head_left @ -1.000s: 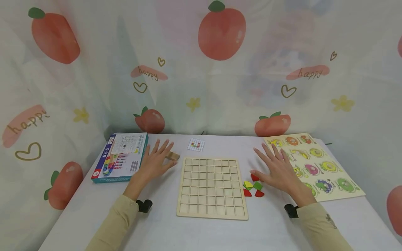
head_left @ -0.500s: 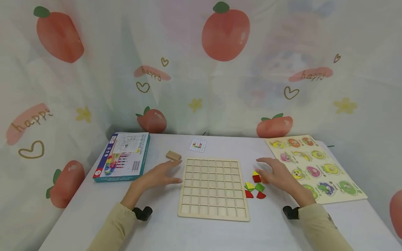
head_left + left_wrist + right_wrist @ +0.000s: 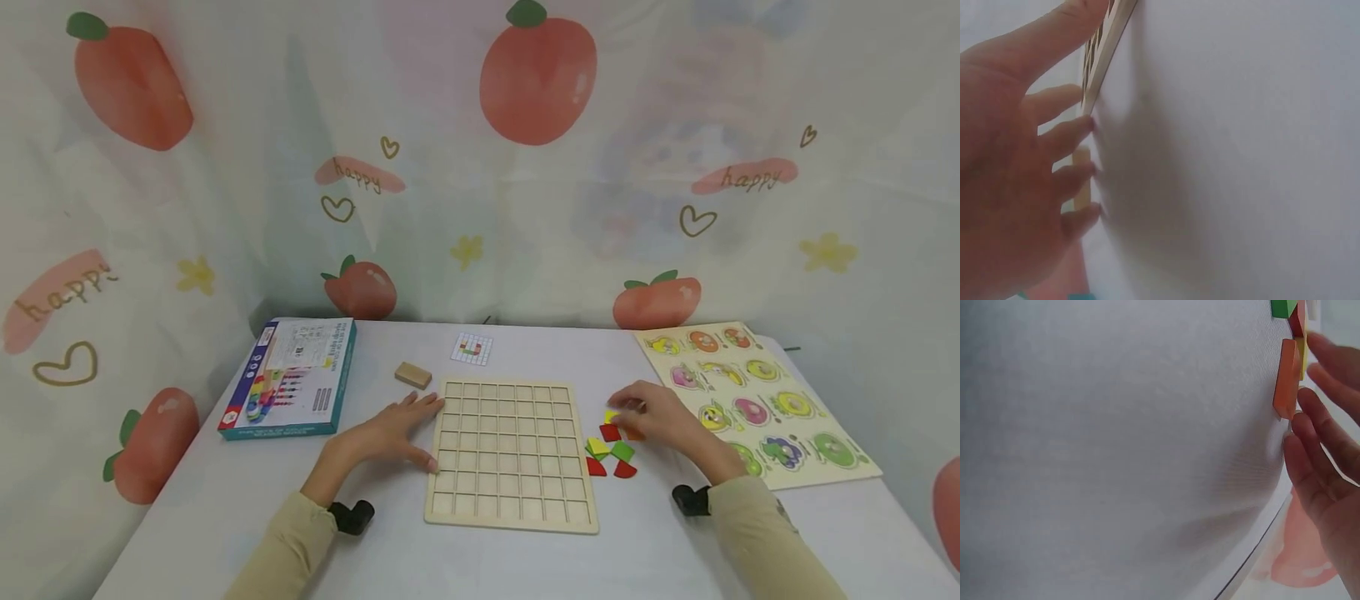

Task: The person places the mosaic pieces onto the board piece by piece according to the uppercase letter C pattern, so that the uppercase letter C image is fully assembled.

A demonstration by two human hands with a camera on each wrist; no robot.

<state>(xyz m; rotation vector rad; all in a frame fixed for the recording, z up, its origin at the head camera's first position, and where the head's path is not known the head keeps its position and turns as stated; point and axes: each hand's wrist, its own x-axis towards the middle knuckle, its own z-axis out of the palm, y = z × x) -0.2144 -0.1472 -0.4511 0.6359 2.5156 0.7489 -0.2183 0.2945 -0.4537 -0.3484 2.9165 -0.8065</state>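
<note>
A square wooden grid board [image 3: 512, 454] lies on the white table. At its left edge, my left hand [image 3: 384, 437] rests with fingers and thumb spread apart; in the left wrist view the thumb [image 3: 1054, 40] overlaps the board's rim. My right hand [image 3: 656, 417] hovers low over the coloured pieces with bent fingers. Beneath its fingertips are a yellow piece [image 3: 611, 416], a red block [image 3: 611, 432] and an orange piece [image 3: 1286, 378]. In the right wrist view a gap shows between thumb and index finger, with no piece clearly between them. Nearby lie green pieces [image 3: 622, 451] and red quarter-round pieces [image 3: 626, 470].
A small wooden block [image 3: 413, 375] sits behind the left hand. A patterned card [image 3: 472, 349] lies beyond the board. At the left is a boxed game [image 3: 292, 379]; at the right, a fruit-picture board [image 3: 757, 400]. A printed curtain [image 3: 540, 208] hangs behind.
My left hand has come down and right to the board's left edge. The right hand has lowered onto the coloured pieces, its fingers bending. The board and the pieces have stayed in place.
</note>
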